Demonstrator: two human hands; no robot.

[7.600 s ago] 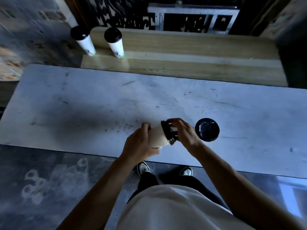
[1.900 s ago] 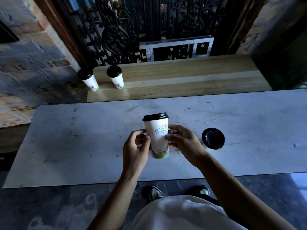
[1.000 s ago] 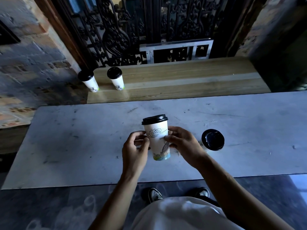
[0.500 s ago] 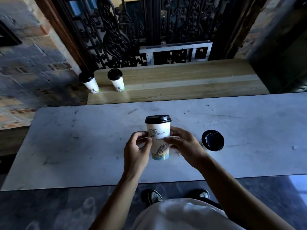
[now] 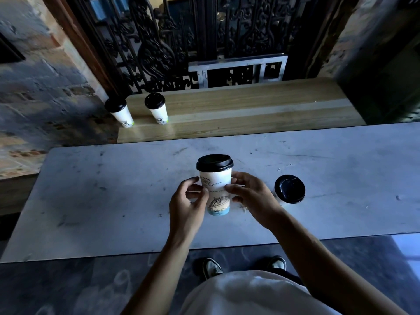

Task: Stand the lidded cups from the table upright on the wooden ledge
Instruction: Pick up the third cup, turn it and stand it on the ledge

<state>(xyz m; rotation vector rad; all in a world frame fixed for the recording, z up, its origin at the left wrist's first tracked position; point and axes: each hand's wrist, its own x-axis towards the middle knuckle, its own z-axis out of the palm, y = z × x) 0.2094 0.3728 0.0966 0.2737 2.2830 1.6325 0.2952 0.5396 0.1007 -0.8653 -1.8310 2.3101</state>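
Note:
A white paper cup with a black lid is held upright over the grey table, between both hands. My left hand grips its left side and my right hand its right side, fingertips on the printed wall. Another lidded cup stands on the table to the right, seen mostly from above. Two lidded cups stand upright at the left end of the wooden ledge.
Behind the ledge rises a black ornate iron grille with a metal frame. A brick wall flanks the left side. My shoes show below the table's near edge.
The cup went from lying sideways while its lid was pressed on to being held upright; over the last second it has turned in my fingers, showing a different print.

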